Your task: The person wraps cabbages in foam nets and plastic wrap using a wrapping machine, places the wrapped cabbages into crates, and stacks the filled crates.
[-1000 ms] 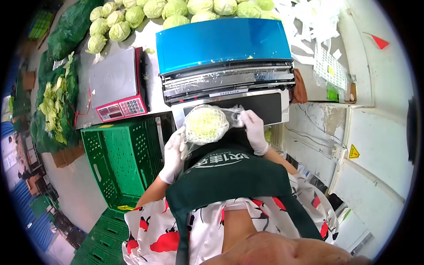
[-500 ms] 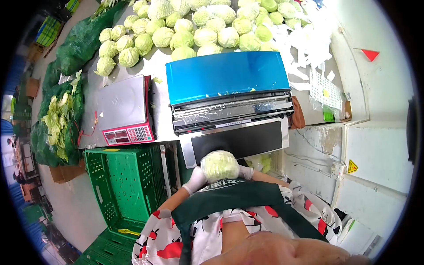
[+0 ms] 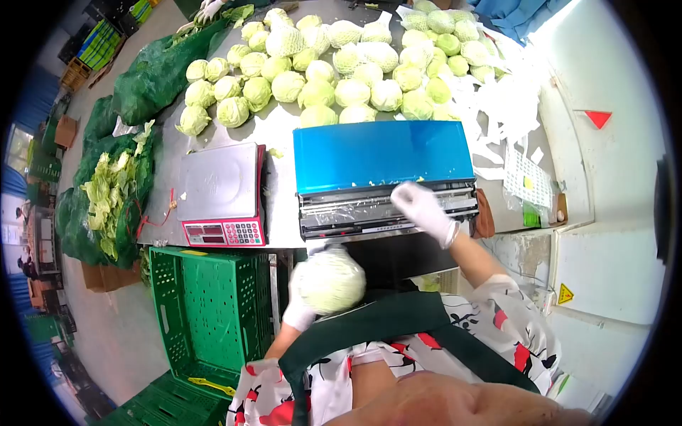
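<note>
My gloved left hand (image 3: pixel 301 307) holds a pale green cabbage (image 3: pixel 331 282) in front of my apron, left of the dark plate. The cabbage's surface shines as if covered in clear film, and it is slightly blurred. At the rollers of a blue-topped film-wrapping machine (image 3: pixel 383 157), my gloved right hand (image 3: pixel 423 210) has its fingers pressed together. Crinkled clear film (image 3: pixel 348 210) lies along the rollers beside those fingers. Whether they pinch the film is too blurred to tell.
A scale (image 3: pixel 219 181) stands left of the machine, with a green crate (image 3: pixel 207 312) below it. Cabbages (image 3: pixel 288 86), some in foam nets, cover the back of the table. Green mesh sacks (image 3: pixel 150 79) lie left. At the far top left is another person's gloved hand (image 3: pixel 207 10).
My right hand has left the cabbage and moved up and forward to the machine's rollers. The cabbage has shifted left in my left hand. The whole view has tilted slightly.
</note>
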{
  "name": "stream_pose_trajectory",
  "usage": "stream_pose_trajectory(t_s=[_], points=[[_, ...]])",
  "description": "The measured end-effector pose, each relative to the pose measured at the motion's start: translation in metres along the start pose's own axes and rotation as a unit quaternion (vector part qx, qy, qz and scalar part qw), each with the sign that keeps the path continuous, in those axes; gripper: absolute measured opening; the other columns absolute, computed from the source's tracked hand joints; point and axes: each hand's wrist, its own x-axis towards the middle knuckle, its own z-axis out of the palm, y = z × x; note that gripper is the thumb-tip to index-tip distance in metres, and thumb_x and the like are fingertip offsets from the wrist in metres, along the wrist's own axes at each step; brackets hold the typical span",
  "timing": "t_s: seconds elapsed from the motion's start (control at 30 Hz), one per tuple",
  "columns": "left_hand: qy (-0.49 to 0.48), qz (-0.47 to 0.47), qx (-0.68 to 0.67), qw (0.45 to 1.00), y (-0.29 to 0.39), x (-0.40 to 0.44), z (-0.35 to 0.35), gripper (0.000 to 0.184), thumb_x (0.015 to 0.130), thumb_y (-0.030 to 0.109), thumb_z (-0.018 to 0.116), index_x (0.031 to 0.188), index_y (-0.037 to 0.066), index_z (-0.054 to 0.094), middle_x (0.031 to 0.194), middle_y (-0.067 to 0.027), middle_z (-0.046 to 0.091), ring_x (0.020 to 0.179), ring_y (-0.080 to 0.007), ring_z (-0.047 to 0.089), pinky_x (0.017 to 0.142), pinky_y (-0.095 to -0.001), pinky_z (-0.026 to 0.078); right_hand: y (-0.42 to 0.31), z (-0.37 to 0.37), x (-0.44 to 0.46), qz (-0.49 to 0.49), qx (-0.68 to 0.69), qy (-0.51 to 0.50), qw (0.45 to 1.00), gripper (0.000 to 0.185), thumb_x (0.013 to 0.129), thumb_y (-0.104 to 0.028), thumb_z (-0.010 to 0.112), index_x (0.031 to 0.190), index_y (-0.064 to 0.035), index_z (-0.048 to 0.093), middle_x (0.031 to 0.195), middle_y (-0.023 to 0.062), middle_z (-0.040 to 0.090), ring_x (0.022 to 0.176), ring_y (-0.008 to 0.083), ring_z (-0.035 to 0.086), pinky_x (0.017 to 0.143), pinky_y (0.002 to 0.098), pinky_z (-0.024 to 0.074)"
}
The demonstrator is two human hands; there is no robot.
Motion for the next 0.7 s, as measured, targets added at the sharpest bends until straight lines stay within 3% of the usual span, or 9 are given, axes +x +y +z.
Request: stream_pose_trajectory(t_s=[0.17, 0.23, 0.37, 0.47, 0.5, 0.57, 0.6, 0.63, 0.7], points=[[0.157, 0.384, 0.012, 0.91, 0.121, -0.068, -0.04, 0.064, 0.098, 0.056, 0.037, 0.143, 0.011, 0.049, 0.141, -0.016, 0.054, 0.125, -0.0351, 0.056, 0.102, -0.0562, 0.05, 0.039, -0.043, 0.125, -0.03, -0.04, 0.123, 0.991, 0.043, 0.089, -0.033, 0.071, 0.113, 0.0018, 0.065, 0.107, 0.0212, 0.069, 0.102, 0.0321, 0.067, 0.09, 0.039, 0.0519], [0.187, 0.451, 0.106, 0.866, 0.17, -0.111, -0.069, 0.068, 0.097, 0.06, 0.039, 0.143, 0.012, 0.049, 0.142, -0.0152, 0.053, 0.125, -0.0357, 0.056, 0.101, -0.0554, 0.05, 0.052, -0.056, 0.178, -0.01, -0.064, 0.111, 0.992, 0.055, 0.087, -0.04, 0.07, 0.117, 0.0055, 0.063, 0.113, 0.025, 0.067, 0.106, 0.0358, 0.065, 0.094, 0.0409, 0.0498], [0.3, 0.448, 0.102, 0.836, 0.212, -0.164, -0.125, 0.076, 0.092, 0.067, 0.04, 0.144, 0.012, 0.048, 0.136, -0.0135, 0.058, 0.118, -0.0327, 0.061, 0.097, -0.0513, 0.052, 0.092, -0.059, 0.28, -0.025, -0.09, 0.159, 0.983, 0.063, 0.083, -0.046, 0.071, 0.117, 0.0067, 0.063, 0.113, 0.0277, 0.067, 0.109, 0.0402, 0.063, 0.095, 0.0423, 0.0485], [0.424, 0.327, 0.103, 0.838, 0.235, -0.175, -0.153, 0.078, 0.091, 0.066, 0.049, 0.144, 0.008, 0.048, 0.135, -0.0145, 0.058, 0.12, -0.0332, 0.058, 0.098, -0.049, 0.05, 0.12, -0.05, 0.354, 0.048, -0.148, 0.153, 0.976, 0.071, 0.078, -0.052, 0.072, 0.115, 0.0076, 0.064, 0.112, 0.0276, 0.068, 0.108, 0.0397, 0.065, 0.093, 0.0434, 0.0497], [0.489, 0.379, 0.272, 0.737, 0.255, -0.161, -0.172, 0.079, 0.09, 0.059, 0.06, 0.144, 0.002, 0.047, 0.138, -0.0177, 0.056, 0.127, -0.0348, 0.053, 0.104, -0.0455, 0.045, 0.119, -0.05, 0.371, 0.078, -0.168, 0.116, 0.976, 0.078, 0.076, -0.056, 0.072, 0.119, 0.0088, 0.062, 0.113, 0.0284, 0.067, 0.108, 0.0393, 0.065, 0.093, 0.0427, 0.0497], [0.62, 0.282, 0.633, 0.368, 0.321, -0.118, -0.162, 0.078, 0.09, 0.042, 0.07, 0.145, -0.006, 0.042, 0.142, -0.0222, 0.053, 0.13, -0.0326, 0.051, 0.111, -0.0394, 0.037, 0.119, -0.052, 0.402, 0.135, -0.208, 0.035, 0.968, 0.094, 0.072, -0.064, 0.072, 0.127, 0.011, 0.056, 0.117, 0.03, 0.066, 0.107, 0.0386, 0.066, 0.094, 0.0414, 0.0497], [0.52, 0.376, 0.657, 0.397, 0.338, -0.07, -0.108, 0.071, 0.093, 0.032, 0.069, 0.145, -0.007, 0.041, 0.143, -0.0223, 0.052, 0.131, -0.0305, 0.05, 0.111, -0.0377, 0.036, 0.125, -0.05, 0.417, 0.153, -0.212, 0.005, 0.965, 0.104, 0.067, -0.072, 0.071, 0.126, 0.013, 0.056, 0.118, 0.0307, 0.065, 0.108, 0.0373, 0.067, 0.095, 0.0399, 0.0494], [0.443, 0.416, 0.605, 0.514, 0.355, -0.015, -0.059, 0.063, 0.096, 0.024, 0.065, 0.146, -0.005, 0.041, 0.144, -0.0196, 0.052, 0.132, -0.0282, 0.05, 0.111, -0.0359, 0.036, 0.128, -0.047, 0.427, 0.156, -0.201, -0.027, 0.967, 0.108, 0.066, -0.073, 0.071, 0.128, 0.0141, 0.054, 0.12, 0.0304, 0.065, 0.109, 0.0368, 0.066, 0.095, 0.0395, 0.0494], [0.273, 0.472, 0.623, 0.561, 0.348, 0.1, 0.073, 0.061, 0.097, 0.018, 0.065, 0.148, -0.003, 0.04, 0.146, -0.015, 0.05, 0.131, -0.0222, 0.05, 0.111, -0.0345, 0.037, 0.13, -0.044, 0.441, 0.165, -0.178, -0.09, 0.966, 0.116, 0.064, -0.076, 0.071, 0.131, 0.0161, 0.05, 0.123, 0.0298, 0.064, 0.111, 0.036, 0.066, 0.095, 0.0387, 0.0496]])
